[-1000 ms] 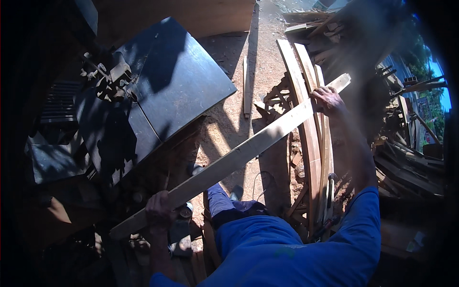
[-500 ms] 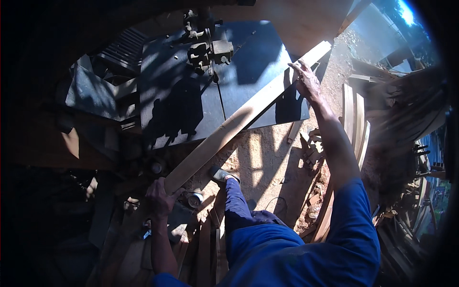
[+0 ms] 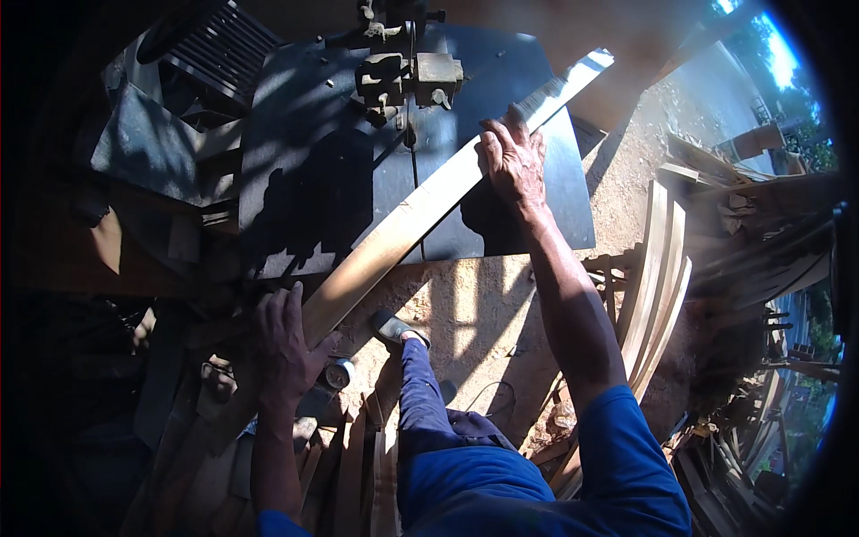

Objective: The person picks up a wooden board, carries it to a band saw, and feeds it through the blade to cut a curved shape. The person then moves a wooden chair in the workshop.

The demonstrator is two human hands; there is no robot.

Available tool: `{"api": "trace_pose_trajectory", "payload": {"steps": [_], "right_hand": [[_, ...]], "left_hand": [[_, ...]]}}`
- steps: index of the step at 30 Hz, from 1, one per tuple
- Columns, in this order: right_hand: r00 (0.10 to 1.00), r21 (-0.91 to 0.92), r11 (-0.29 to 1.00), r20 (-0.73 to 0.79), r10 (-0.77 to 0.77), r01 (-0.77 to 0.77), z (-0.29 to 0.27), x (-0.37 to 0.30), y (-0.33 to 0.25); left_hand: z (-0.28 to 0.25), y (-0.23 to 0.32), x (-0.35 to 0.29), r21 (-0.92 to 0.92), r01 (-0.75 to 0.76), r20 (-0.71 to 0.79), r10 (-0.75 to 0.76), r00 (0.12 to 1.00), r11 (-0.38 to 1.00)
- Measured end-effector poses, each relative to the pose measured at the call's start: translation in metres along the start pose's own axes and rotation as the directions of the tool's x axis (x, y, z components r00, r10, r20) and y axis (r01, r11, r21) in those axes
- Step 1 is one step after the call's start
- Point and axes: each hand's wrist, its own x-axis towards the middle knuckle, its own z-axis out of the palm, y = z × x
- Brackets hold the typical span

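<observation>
A long pale wooden board (image 3: 407,213) slants over the dark metal saw table (image 3: 304,134), from near left to far right. Its near end is at my left hand (image 3: 286,353), whose thumb and fingers hold that end just off the table's front edge. Farther up, my right hand (image 3: 516,166) grips the board from above, its fingers curled over the wood. Beyond the board stands a bandsaw blade guide assembly (image 3: 407,80), above a slot that runs toward me through the tabletop. The board lies in front of the guides, apart from them.
Curved wooden strips (image 3: 653,282) stand at the right, with more lumber behind. At the left are a grey metal sheet piece (image 3: 148,148) and a slatted dark panel (image 3: 219,54). Scrap wood (image 3: 349,465) lies near my leg on the sandy ground.
The board has shifted left over the table, toward the slot. My right hand has moved left with it, and the left hand slightly left. The view has shifted a little as well.
</observation>
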Motion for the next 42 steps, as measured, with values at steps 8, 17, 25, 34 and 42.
{"api": "trace_pose_trajectory", "payload": {"steps": [8, 17, 25, 34, 42], "right_hand": [[0.998, 0.066, 0.998, -0.061, 0.002, 0.002, 0.025, 0.040, 0.019], [0.999, 0.110, 0.993, 0.007, 0.035, -0.036, 0.025, 0.051, 0.013], [1.000, 0.150, 0.989, -0.022, 0.012, -0.009, 0.033, 0.058, 0.011], [1.000, 0.110, 0.994, 0.001, 0.010, -0.010, 0.035, 0.062, 0.012], [1.000, 0.124, 0.992, -0.019, -0.016, 0.018, 0.036, 0.071, 0.021]], "left_hand": [[0.009, 0.000, 0.054, -0.020, -0.208, -0.068, 0.206, 0.976, 0.978], [0.011, 0.001, 0.059, -0.092, -0.145, -0.056, 0.140, 0.989, 0.985], [0.016, -0.004, 0.058, -0.068, -0.151, -0.090, 0.145, 0.985, 0.986], [0.019, -0.005, 0.060, -0.077, -0.148, -0.094, 0.141, 0.986, 0.986], [0.025, -0.004, 0.065, -0.076, -0.183, -0.137, 0.171, 0.976, 0.980]]}}
